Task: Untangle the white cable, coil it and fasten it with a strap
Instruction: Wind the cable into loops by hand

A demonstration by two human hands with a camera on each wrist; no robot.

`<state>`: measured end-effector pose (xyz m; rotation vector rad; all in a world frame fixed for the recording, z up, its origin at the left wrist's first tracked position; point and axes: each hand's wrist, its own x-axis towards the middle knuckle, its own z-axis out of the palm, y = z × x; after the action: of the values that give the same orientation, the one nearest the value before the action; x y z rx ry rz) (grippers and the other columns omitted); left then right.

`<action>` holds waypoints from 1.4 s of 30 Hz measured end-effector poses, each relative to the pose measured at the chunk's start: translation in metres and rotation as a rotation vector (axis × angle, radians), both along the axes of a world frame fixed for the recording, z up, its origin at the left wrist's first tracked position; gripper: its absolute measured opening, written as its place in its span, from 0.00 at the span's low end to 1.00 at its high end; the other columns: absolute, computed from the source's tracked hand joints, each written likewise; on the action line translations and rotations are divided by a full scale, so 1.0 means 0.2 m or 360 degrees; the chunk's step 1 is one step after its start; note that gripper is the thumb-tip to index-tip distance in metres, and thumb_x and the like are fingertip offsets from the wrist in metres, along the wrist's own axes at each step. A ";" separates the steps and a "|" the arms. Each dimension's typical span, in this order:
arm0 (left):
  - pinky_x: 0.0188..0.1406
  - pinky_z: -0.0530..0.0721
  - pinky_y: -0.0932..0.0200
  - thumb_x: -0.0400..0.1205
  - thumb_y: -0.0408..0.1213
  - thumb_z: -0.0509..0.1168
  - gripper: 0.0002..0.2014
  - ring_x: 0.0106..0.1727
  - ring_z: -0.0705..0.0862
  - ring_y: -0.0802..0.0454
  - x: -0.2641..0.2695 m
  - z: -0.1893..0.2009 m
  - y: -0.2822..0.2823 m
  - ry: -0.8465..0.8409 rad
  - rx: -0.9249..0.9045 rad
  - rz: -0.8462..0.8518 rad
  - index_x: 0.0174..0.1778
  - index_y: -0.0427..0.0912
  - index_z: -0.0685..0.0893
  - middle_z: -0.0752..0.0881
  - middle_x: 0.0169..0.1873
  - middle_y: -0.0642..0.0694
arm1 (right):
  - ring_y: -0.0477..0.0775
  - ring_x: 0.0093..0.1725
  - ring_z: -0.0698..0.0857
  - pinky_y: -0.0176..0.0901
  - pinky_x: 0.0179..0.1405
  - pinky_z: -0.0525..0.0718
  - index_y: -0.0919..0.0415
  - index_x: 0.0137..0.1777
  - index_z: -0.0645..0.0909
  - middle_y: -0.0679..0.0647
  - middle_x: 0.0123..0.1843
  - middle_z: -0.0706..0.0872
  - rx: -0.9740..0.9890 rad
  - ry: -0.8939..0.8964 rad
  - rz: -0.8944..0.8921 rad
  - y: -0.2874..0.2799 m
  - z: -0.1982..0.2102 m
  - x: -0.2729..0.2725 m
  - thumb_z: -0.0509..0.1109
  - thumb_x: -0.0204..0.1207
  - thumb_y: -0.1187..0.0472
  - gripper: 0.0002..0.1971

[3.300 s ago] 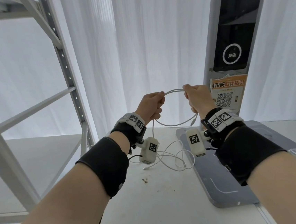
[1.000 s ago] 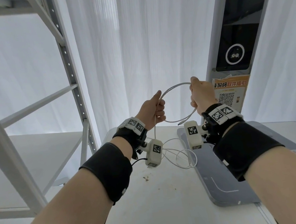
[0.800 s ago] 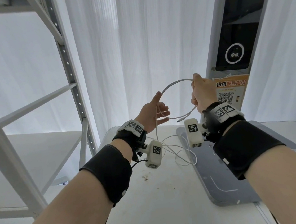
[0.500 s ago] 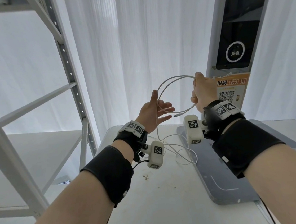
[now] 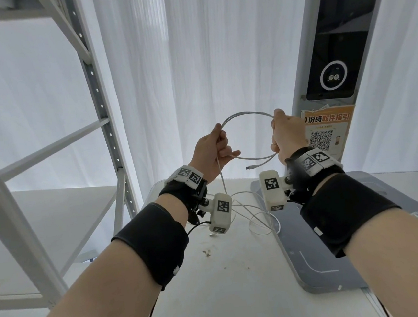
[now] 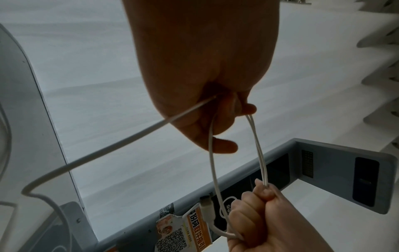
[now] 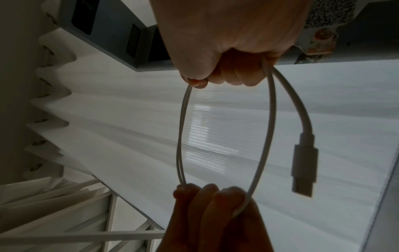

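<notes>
Coiling is under way but only begun: the white cable [image 5: 247, 115] forms a raised loop of about two turns held between both hands above the desk [image 5: 222, 279], while a good length of it hangs from the left hand [image 5: 211, 151] and lies in loose, crossing curls on the desk [image 5: 256, 213] beneath the wrists. The left hand's fingers [image 6: 224, 146] are curled round the strands on its side of the loop, thumb and forefinger pinching the top, with the trailing length running out below the palm. The right hand [image 5: 286, 135] is a closed fist on the opposite side, its fingers [image 7: 235, 75] wrapped round the bundled turns, and the short free end with its plug [image 7: 304, 163] dangles just beside the loop. Judging from this, the slack on the desk has yet to be drawn up and laid turn by turn, and whether those curls are truly knotted or merely overlapping cannot be told. No strap shows in any view, so the fastening is wholly left to do. Around the work stand a grey kiosk base [image 5: 322, 262] on the desk at the right, its tall column [image 5: 331, 31] carrying an orange notice with a QR code [image 5: 326, 131], a white metal rack [image 5: 92, 75] at the left, and white curtains [image 5: 193, 57] behind. The slack lies near the kiosk base's edge and could catch there as it is pulled up.
</notes>
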<state>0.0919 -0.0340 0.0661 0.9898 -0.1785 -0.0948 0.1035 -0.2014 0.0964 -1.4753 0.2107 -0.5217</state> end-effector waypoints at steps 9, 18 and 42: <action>0.22 0.58 0.62 0.90 0.47 0.58 0.19 0.19 0.56 0.56 0.01 0.00 -0.03 0.0016 0.0127 0.0113 0.33 0.45 0.72 0.60 0.20 0.54 | 0.50 0.20 0.65 0.35 0.18 0.66 0.57 0.30 0.71 0.50 0.27 0.69 0.0058 0.0016 0.0000 0.00 -0.01 -0.01 0.61 0.85 0.55 0.20; 0.21 0.56 0.60 0.81 0.30 0.70 0.22 0.20 0.54 0.55 0.00 0.01 -0.05 0.0021 0.0157 0.0236 0.29 0.48 0.65 0.56 0.22 0.51 | 0.47 0.17 0.61 0.35 0.18 0.61 0.54 0.27 0.69 0.48 0.23 0.66 0.0421 -0.0040 0.0134 0.04 0.01 -0.02 0.63 0.83 0.57 0.20; 0.46 0.84 0.50 0.85 0.47 0.66 0.09 0.35 0.83 0.50 -0.04 0.02 -0.04 0.0045 -0.0168 0.0108 0.50 0.46 0.86 0.78 0.31 0.51 | 0.49 0.20 0.65 0.35 0.18 0.65 0.57 0.29 0.71 0.50 0.25 0.67 0.0251 -0.0017 -0.0019 0.04 0.00 -0.01 0.59 0.82 0.59 0.17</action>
<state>0.0837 -0.0414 0.0694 0.8882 -0.1226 -0.0371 0.1013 -0.1935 0.0972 -1.3183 0.2468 -0.5112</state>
